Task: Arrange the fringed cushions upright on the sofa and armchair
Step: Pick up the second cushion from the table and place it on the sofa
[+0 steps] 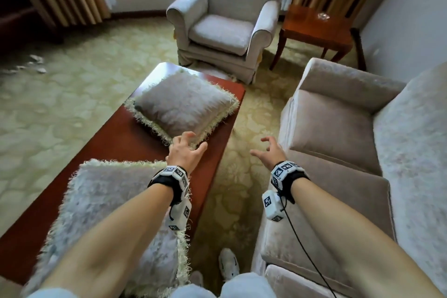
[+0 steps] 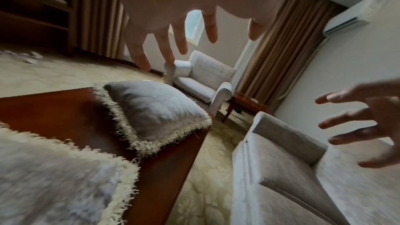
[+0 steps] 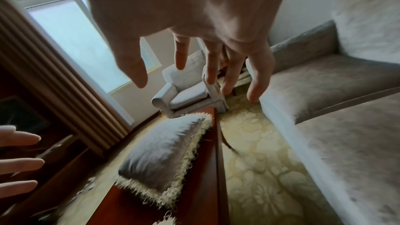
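Two grey cushions with cream fringe lie flat on a reddish wooden coffee table (image 1: 116, 138). The far cushion (image 1: 183, 104) (image 2: 155, 109) (image 3: 164, 151) sits near the table's far end. The near cushion (image 1: 108, 213) (image 2: 54, 174) lies under my left forearm. My left hand (image 1: 187, 146) (image 2: 179, 44) hovers with spread fingers just over the far cushion's near corner, holding nothing. My right hand (image 1: 266, 150) (image 3: 194, 74) is open in the air over the carpet between the table and the sofa (image 1: 338, 152). The armchair (image 1: 225, 22) stands bare beyond the table.
A small wooden side table (image 1: 314, 29) with a glass ashtray stands between armchair and sofa. Patterned cream carpet (image 1: 72, 94) covers the floor. Brown curtains hang at the back. My white shoe (image 1: 228, 264) is in the narrow gap between table and sofa.
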Motion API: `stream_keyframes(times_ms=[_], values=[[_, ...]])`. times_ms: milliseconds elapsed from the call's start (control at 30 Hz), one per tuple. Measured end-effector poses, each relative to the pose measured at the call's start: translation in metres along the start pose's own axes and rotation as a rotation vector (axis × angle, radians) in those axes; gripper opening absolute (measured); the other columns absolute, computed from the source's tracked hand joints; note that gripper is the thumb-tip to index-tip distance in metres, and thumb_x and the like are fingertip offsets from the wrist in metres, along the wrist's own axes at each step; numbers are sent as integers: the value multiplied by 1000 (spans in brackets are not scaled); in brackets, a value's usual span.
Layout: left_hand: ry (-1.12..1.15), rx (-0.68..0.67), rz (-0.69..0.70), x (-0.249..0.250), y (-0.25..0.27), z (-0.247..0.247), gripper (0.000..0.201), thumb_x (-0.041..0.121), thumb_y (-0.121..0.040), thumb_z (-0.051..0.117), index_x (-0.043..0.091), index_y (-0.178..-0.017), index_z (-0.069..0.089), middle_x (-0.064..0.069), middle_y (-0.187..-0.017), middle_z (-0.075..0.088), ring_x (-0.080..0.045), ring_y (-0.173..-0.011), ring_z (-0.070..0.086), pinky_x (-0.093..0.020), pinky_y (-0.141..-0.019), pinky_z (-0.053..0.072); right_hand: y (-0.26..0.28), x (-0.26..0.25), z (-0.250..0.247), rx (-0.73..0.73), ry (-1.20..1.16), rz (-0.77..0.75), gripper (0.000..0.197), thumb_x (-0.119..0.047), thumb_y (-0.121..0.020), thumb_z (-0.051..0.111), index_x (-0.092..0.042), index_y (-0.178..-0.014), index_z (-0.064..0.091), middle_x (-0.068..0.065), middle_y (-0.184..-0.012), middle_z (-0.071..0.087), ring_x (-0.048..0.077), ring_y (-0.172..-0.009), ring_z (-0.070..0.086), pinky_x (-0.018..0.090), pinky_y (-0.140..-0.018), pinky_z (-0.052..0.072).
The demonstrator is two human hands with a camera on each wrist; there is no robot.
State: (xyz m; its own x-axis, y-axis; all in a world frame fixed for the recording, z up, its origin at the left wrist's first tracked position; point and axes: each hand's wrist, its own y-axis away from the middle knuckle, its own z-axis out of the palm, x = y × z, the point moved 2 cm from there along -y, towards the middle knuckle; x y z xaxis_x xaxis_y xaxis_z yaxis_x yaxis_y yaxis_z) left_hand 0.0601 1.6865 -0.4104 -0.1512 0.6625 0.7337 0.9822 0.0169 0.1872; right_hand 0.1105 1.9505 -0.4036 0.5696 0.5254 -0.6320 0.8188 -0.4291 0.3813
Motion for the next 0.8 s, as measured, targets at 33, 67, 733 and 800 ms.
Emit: stream_keyframes(times_ms=[33, 67, 733, 800], values=[[-6, 35, -29, -5, -1, -5, 46, 59, -78, 61, 36, -117, 53, -1, -122, 50, -26, -116, 51, -46, -99, 44, -8, -7, 7, -31, 14, -28, 54, -45, -78, 71, -33, -123, 45, 7, -124, 49, 24, -98, 55, 37, -87, 47], [-16, 64, -57, -9, -1, -9, 45, 57, -80, 62, 35, -118, 53, -2, -124, 50, -27, -116, 50, -45, -99, 43, -16, -14, 14, -62, 18, -51, 55, -44, -78, 71, -32, -124, 45, 8, -125, 49, 24, -97, 56, 35, -85, 47], [-54, 416, -533, -124, 76, -92, 47, 47, -82, 63, 35, -125, 49, -9, -136, 46, -30, -115, 53, -47, -94, 47, -26, -97, 164, -539, 186, -331, 69, -38, -78, 75, -26, -136, 40, 12, -134, 47, 24, -107, 52, 30, -90, 42], [-40, 440, -553, -137, 82, -102, 45, 46, -81, 64, 36, -123, 50, -8, -135, 48, -29, -114, 53, -48, -95, 47, -19, -102, 178, -565, 197, -334, 67, -35, -78, 75, -25, -135, 40, 12, -134, 47, 23, -102, 52, 28, -85, 42]])
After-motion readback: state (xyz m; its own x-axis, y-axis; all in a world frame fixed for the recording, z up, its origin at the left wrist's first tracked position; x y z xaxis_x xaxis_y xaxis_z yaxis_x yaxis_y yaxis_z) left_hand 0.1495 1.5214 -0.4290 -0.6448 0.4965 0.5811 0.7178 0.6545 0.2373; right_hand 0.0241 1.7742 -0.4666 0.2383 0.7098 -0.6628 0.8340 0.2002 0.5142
